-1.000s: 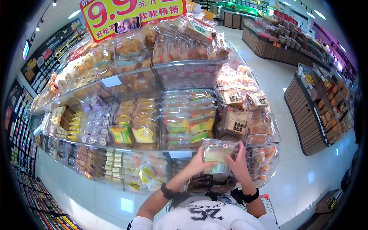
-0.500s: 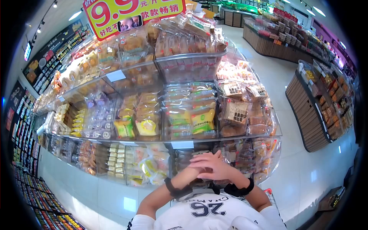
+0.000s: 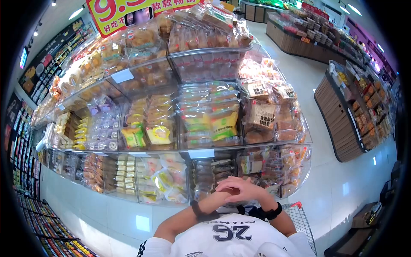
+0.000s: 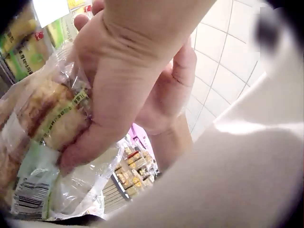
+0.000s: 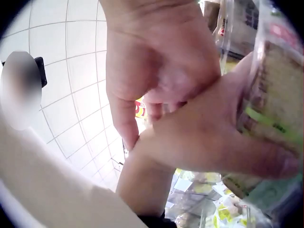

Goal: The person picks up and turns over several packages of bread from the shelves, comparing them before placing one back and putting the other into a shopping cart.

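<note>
My left hand (image 4: 111, 102) grips a clear plastic bag of bread (image 4: 57, 111), its thumb lying across the front. Brown crust, a green printed strip and a barcode label show through the wrap. In the right wrist view the same bag (image 5: 280, 90) sticks out past the left thumb. My right hand (image 3: 244, 188) lies crossed over the left wrist, fingers relaxed and touching it, with no goods in it. From the head view the left hand is mostly hidden under the right. Both hands are low before my chest, near the lower shelf.
A tiered bread display (image 3: 207, 113) spreads ahead, its bins full of wrapped loaves and buns behind clear shelf edges. A shopping cart (image 3: 302, 218) stands at my right side. Another wood-sided stand (image 3: 338, 113) is across the aisle on the right.
A second ago both hands held the bread bag up in front of the shelf. They have since come lower and crossed; the right hand has let go and lies over the left wrist.
</note>
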Tool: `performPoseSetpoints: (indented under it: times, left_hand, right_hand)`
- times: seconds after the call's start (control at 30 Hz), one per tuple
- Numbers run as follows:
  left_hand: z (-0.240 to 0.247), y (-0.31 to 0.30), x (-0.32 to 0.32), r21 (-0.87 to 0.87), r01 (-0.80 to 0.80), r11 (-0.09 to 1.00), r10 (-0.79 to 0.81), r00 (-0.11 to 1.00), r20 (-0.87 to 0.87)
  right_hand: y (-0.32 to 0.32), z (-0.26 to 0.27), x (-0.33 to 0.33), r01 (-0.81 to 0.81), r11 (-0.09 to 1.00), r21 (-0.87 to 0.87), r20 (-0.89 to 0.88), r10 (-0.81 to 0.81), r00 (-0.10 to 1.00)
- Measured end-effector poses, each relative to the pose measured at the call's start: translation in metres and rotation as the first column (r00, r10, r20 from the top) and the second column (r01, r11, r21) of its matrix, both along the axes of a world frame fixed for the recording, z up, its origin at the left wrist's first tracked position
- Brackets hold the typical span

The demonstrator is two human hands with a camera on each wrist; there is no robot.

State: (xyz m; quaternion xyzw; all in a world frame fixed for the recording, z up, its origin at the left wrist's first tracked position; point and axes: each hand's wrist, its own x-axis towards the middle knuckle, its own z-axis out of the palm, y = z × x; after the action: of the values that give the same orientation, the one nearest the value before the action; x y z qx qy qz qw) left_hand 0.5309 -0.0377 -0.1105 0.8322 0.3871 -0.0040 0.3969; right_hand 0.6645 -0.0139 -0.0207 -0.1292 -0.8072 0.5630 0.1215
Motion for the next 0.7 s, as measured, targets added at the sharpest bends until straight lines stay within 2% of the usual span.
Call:
performPoseSetpoints:
  times: [0.13,0.23,0.33,0.37,0.47,0.57,0.7]
  left_hand:
    - [-0.003,-0.007,0.000,-0.027,0.025,0.999,-0.025,1.000,-0.003]
    - [-0.004,-0.008,0.000,-0.029,0.035,0.999,-0.035,0.999,0.001]
    - [-0.006,-0.011,-0.001,-0.025,0.049,0.998,-0.049,0.999,0.010]
    - [-0.010,-0.014,0.002,-0.032,0.056,0.998,-0.055,0.998,0.016]
    - [-0.012,-0.018,0.003,-0.034,0.074,0.997,-0.073,0.997,0.031]
    - [-0.014,-0.018,0.004,-0.038,0.087,0.995,-0.085,0.995,0.044]
    - [-0.016,-0.018,0.006,-0.055,0.103,0.993,-0.100,0.994,0.048]
  right_hand:
    - [0.009,-0.024,0.005,-0.102,0.966,-0.236,-0.178,0.061,0.982]
    - [0.008,-0.022,0.005,-0.086,0.939,-0.334,-0.171,0.030,0.985]
    - [-0.002,-0.008,-0.007,0.005,0.999,0.048,0.040,-0.007,0.999]
    - [0.001,-0.013,-0.008,0.007,1.000,-0.028,-0.051,-0.008,0.999]
    - [0.008,-0.020,-0.002,-0.049,0.929,-0.367,-0.119,0.005,0.993]
    - [0.009,-0.024,0.002,-0.060,0.840,-0.540,-0.142,-0.021,0.990]
    - [-0.001,-0.018,-0.002,0.022,0.911,-0.412,-0.058,-0.051,0.997]
